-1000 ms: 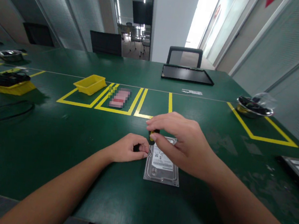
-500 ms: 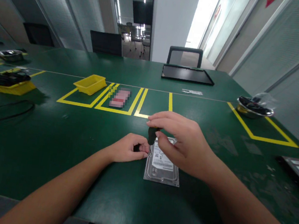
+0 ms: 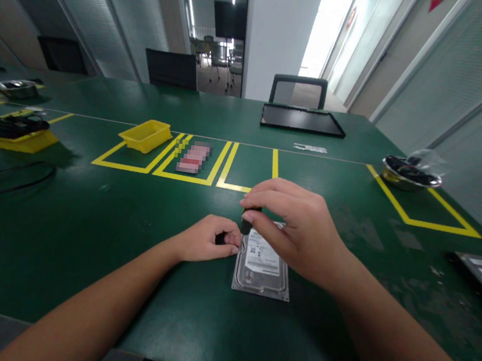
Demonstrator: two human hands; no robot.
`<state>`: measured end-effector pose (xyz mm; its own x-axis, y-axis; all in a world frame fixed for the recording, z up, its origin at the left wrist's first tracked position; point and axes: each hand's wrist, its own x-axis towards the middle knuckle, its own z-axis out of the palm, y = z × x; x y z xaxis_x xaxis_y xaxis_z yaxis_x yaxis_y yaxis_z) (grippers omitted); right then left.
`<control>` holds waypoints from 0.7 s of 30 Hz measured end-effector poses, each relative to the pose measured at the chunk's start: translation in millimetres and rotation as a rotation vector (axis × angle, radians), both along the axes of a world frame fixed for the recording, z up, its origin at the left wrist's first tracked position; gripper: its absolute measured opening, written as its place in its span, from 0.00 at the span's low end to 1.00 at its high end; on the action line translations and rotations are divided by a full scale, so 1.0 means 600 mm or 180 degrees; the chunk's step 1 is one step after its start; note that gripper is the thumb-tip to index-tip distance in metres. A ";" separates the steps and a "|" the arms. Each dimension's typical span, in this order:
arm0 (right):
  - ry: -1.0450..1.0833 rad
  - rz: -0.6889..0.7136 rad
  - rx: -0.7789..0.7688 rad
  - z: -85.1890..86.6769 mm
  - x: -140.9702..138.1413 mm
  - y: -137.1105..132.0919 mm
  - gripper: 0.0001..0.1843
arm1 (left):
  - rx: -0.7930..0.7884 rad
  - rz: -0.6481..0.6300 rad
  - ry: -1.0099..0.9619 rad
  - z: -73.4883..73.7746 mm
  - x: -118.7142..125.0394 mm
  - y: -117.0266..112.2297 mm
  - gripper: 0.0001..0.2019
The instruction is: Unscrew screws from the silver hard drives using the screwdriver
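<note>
The hard drive [image 3: 263,283] lies flat and label up on the bench [image 3: 85,231], toward the near edge and well in from the left and right edges. The step in hand looks like turning the dark stubby tool [image 3: 246,226] at the drive's far left part; its tip is hidden, so its seating cannot be judged. To do this well, the handle should stand square to the drive's face, with light pressure straight down through it and the drive braced against twisting. The right hand [image 3: 301,223] has a narrow grip, thumb and fingers closed around the handle. It arches over the drive, back of the hand up, its forearm reaching in from the lower right. The left hand [image 3: 207,239] sits low at the drive's left side, fingers curled and fingertips against that side, its forearm slanting in from the lower left; whether its grip holds anything, I cannot tell.
</note>
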<state>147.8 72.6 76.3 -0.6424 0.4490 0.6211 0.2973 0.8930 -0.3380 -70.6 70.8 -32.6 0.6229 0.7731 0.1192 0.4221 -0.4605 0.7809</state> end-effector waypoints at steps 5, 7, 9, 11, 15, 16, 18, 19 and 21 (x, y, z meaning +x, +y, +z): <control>-0.0052 -0.0102 0.0079 -0.002 0.001 0.001 0.08 | -0.0059 -0.0021 -0.0014 0.000 0.000 0.000 0.05; -0.0032 -0.0076 0.0082 -0.003 0.002 0.001 0.09 | -0.0074 -0.0018 -0.0013 -0.002 0.000 0.001 0.05; -0.0001 -0.0049 0.0091 -0.003 0.003 0.000 0.09 | -0.0091 -0.0008 -0.0014 -0.003 0.000 0.001 0.05; 0.0005 -0.0028 0.0088 -0.002 0.003 0.000 0.09 | -0.0110 -0.0006 -0.0028 -0.003 0.000 0.001 0.05; -0.0074 -0.0004 0.0082 0.000 0.002 -0.001 0.10 | -0.0057 -0.0002 -0.0021 0.001 0.001 0.000 0.05; -0.0097 -0.0015 0.0095 0.000 0.002 -0.001 0.09 | -0.0037 -0.0009 -0.0008 0.002 0.001 0.000 0.05; -0.0128 -0.0047 0.0116 -0.001 0.001 -0.002 0.10 | -0.0018 -0.0020 0.0003 0.004 0.001 -0.001 0.04; -0.0130 -0.0056 0.0114 -0.001 0.001 -0.002 0.10 | -0.0016 -0.0022 -0.0003 0.005 0.001 -0.001 0.04; -0.0139 -0.0029 0.0086 -0.001 0.002 -0.003 0.12 | -0.0004 -0.0008 -0.0040 0.004 0.001 0.000 0.03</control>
<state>149.1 70.9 75.8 -0.6652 0.4383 0.6045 0.3195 0.8988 -0.3001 -70.1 70.5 -30.0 0.6234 0.7717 0.1260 0.4112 -0.4606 0.7866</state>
